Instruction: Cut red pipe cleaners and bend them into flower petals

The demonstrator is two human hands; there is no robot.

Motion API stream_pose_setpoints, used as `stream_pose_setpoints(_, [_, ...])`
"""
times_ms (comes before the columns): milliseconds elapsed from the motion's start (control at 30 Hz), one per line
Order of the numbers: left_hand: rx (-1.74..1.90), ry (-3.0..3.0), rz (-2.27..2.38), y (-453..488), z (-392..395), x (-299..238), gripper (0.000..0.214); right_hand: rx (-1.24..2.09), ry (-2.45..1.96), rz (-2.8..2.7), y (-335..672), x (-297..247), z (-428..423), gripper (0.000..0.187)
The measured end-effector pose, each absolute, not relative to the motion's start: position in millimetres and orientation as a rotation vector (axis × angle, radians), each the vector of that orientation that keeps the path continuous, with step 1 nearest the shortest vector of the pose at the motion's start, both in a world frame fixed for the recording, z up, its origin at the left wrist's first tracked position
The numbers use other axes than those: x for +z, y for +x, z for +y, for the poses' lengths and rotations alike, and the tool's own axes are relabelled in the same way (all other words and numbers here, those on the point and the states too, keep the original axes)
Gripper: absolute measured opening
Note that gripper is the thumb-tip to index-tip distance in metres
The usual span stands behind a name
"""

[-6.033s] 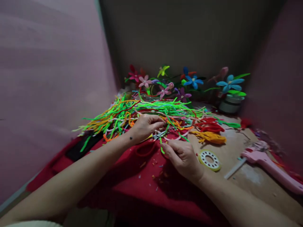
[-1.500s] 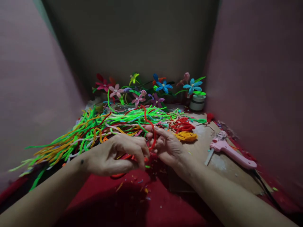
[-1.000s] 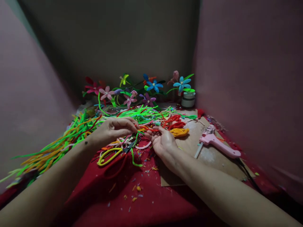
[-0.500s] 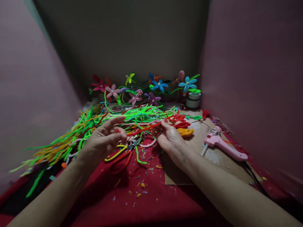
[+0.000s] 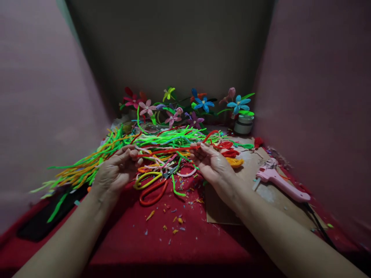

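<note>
A red pipe cleaner [image 5: 168,150] is stretched between my two hands above the table. My left hand [image 5: 117,170] pinches its left end between thumb and fingers. With thumb and forefinger, my right hand [image 5: 211,164] grips it farther right, and a bent tail sticks up beyond the fingers. Scissors [image 5: 153,187] with one yellow and one red handle lie below the strand, between the hands. Behind my hands spreads a heap of green pipe cleaners [image 5: 162,137]. Red looped pieces [image 5: 230,153] and an orange-yellow one [image 5: 234,163] lie just right of my right hand.
A pink glue gun [image 5: 282,181] rests on a cardboard sheet [image 5: 223,214] at the right. Several pipe-cleaner flowers, including a blue one [image 5: 238,104], stand at the back near a small jar [image 5: 243,124]. Coloured scraps dot the red cloth [image 5: 174,251]. Walls rise on both sides.
My left hand has closed on the red pipe cleaner's end and drawn the strand straighter. The whole view has shifted slightly, so things appear farther right.
</note>
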State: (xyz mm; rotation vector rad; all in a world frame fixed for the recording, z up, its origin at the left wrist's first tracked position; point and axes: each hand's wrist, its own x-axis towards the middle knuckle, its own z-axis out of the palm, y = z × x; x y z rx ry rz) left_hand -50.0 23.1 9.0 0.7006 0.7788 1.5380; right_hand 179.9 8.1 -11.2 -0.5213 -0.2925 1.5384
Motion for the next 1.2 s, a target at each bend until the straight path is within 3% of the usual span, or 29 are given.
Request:
stream_pose_setpoints(233, [1.545,0.647,0.566,-59,25,8,0.026,1.450,-0.452,-0.499,170,-8,-3,0.020])
stream_pose_setpoints(500, [1.328,0.604,0.708,-26,13,3,0.030,1.579,-0.543,-0.370,164,-12,-6,0.020])
stream_pose_setpoints(700, [1.065,1.158,0.789,-8,3,-5,0.036,1.732,-0.583,-0.472,156,-20,-14,0.017])
stream_pose_setpoints(833, [1.136,1.322,0.849,0,-4,-10,0.014,1.763,-0.542,-0.723,152,-25,-21,0.003])
stream_pose_setpoints(1000, [1.026,1.164,0.799,-1,-6,-7,0.016,1.702,-0.460,-0.940,153,-30,-21,0.016])
stream_pose_setpoints(1133, [0.982,1.129,0.748,-5,-8,-4,0.015,1.926,-0.546,-0.720,157,-36,-14,0.004])
stream_pose_setpoints(1200, [0.972,1.138,0.734,-5,-10,-4,0.018,2.067,-0.580,-0.695,159,-36,-13,0.013])
